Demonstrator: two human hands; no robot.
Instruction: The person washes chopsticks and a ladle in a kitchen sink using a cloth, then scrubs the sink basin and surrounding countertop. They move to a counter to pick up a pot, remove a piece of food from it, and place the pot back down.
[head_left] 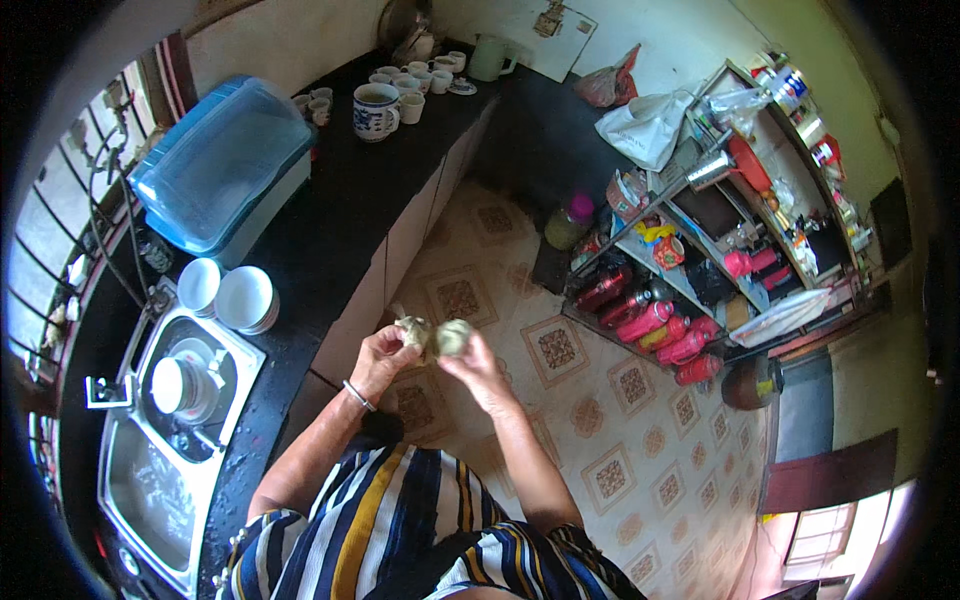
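Both my hands are raised in front of my body, over the patterned floor. My left hand (pixel 384 358), with a bangle on its wrist, pinches a small crumpled beige-green thing (pixel 415 334); its kind does not show clearly. Close beside it, my right hand (pixel 482 376) has its fingers closed on a small round pale-green thing (pixel 455 337), slightly blurred. The two things are almost side by side, and I cannot tell whether they touch.
To my left, a black counter (pixel 335 240) carries a steel sink (pixel 150 480) with bowls (pixel 176 385) in it, stacked white bowls (pixel 246 298), a blue-lidded box (pixel 225 165) and several cups (pixel 411 106). On the right stands a crowded shelf rack (pixel 660 205) with bottles (pixel 647 320).
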